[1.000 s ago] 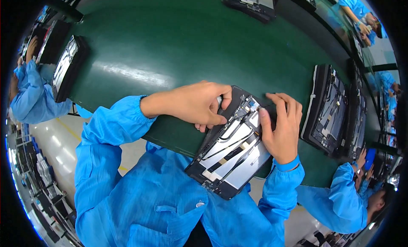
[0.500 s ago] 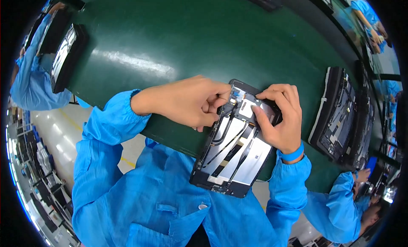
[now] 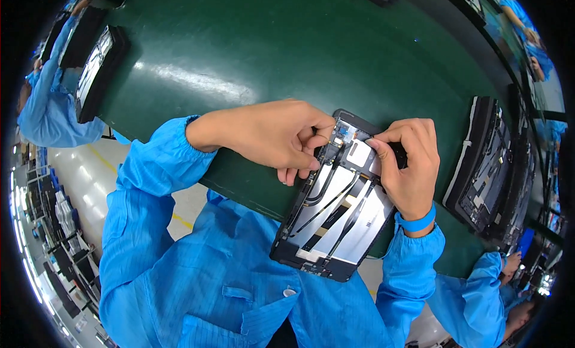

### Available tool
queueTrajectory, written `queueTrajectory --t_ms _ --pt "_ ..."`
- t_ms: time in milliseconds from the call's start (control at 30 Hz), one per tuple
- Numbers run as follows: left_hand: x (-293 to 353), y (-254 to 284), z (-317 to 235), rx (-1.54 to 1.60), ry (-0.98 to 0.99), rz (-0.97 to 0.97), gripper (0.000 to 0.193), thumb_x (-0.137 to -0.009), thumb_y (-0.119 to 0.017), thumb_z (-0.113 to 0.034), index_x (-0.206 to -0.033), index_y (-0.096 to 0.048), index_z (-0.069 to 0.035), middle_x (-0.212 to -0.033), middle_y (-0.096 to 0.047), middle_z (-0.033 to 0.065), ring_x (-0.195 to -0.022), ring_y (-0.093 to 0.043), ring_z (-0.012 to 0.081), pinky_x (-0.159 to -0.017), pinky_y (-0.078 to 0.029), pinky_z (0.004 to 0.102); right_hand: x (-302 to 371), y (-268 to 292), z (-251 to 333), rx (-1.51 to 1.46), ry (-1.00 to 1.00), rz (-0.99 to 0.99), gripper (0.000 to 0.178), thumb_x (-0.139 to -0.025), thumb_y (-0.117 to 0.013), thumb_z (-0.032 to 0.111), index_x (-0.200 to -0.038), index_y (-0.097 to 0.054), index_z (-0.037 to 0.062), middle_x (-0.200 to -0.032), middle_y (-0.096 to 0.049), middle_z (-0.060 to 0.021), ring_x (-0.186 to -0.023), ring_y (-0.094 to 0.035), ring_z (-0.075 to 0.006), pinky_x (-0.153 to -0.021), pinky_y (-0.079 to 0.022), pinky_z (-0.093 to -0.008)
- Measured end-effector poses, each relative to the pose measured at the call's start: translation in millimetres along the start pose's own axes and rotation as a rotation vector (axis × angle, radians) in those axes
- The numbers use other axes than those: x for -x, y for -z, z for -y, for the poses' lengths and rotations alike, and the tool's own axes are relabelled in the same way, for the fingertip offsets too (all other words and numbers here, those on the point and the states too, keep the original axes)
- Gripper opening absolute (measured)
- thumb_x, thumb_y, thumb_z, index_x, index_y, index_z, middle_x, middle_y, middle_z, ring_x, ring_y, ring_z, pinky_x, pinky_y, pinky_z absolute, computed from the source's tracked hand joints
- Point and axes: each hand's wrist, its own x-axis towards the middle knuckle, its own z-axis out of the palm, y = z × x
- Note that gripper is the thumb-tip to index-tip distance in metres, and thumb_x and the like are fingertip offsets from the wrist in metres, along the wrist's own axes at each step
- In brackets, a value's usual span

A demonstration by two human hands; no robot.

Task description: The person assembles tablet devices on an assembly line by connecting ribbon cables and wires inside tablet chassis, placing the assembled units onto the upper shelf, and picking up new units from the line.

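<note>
An opened tablet (image 3: 335, 219) lies tilted at the near edge of the table, its lower end over my lap. Its inside shows silver plates, dark ribbon cables and a white rectangular piece (image 3: 359, 153) near the upper end. With bent fingers, my left hand (image 3: 284, 138) grips the tablet's upper left edge. My right hand (image 3: 410, 162) is closed at the upper right side, thumb and fingertips pinching near the edge. Whether those fingertips also hold a small part cannot be made out. A blue wrist strap (image 3: 417, 221) circles my right wrist.
The green table (image 3: 239, 42) stretches away in front. Several opened devices (image 3: 479, 168) stand in dark holders at the right, and another device (image 3: 94, 69) leans at the far left. Co-workers in blue sleeves (image 3: 470, 297) sit on both sides.
My right thumb has moved from the white piece toward the tablet's upper right edge, closing against the fingers. The tablet and both hands appear slightly farther right.
</note>
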Motion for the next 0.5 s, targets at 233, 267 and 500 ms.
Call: queueTrajectory --t_ms 233,267,500 --pt "-0.1 -1.5 -1.8 -0.008 0.006 -0.003 0.028 -0.1 -0.07 0.008 -0.09 -0.045 -0.004 -0.085 -0.075 0.0166 -0.072 -0.079 0.0189 -0.061 -0.063 0.0286 -2.2 -0.6 1.9 0.071 0.055 -0.006 0.017 -0.082 -0.087 0.005 -0.093 -0.074 0.0041 -0.096 -0.068 -0.009 -0.097 -0.06 -0.0317 -0.085 -0.047 -0.0428" --pt "-0.5 -1.7 -1.1 -0.015 0.0 0.002 0.028 -0.1 -0.069 0.007 -0.09 -0.046 -0.004 -0.085 -0.075 0.0163 -0.072 -0.079 0.0189 -0.061 -0.063 0.0287 -2.6 -1.2 2.2 0.091 0.064 -0.001 0.017 -0.082 -0.086 0.004 -0.093 -0.073 0.004 -0.098 -0.068 -0.0086 -0.097 -0.06 -0.0317 -0.085 -0.047 -0.0429" --pt "-2.4 -2.8 -0.7 0.019 -0.015 -0.002 0.027 -0.099 -0.07 0.008 -0.089 -0.047 -0.003 -0.085 -0.074 0.0151 -0.072 -0.08 0.0197 -0.061 -0.064 0.0292 -2.4 3.1 4.6 0.106 0.12 0.077 0.021 -0.076 -0.082 -0.002 -0.091 -0.069 0.005 -0.1 -0.068 -0.0073 -0.1 -0.061 -0.0311 -0.085 -0.047 -0.0428"
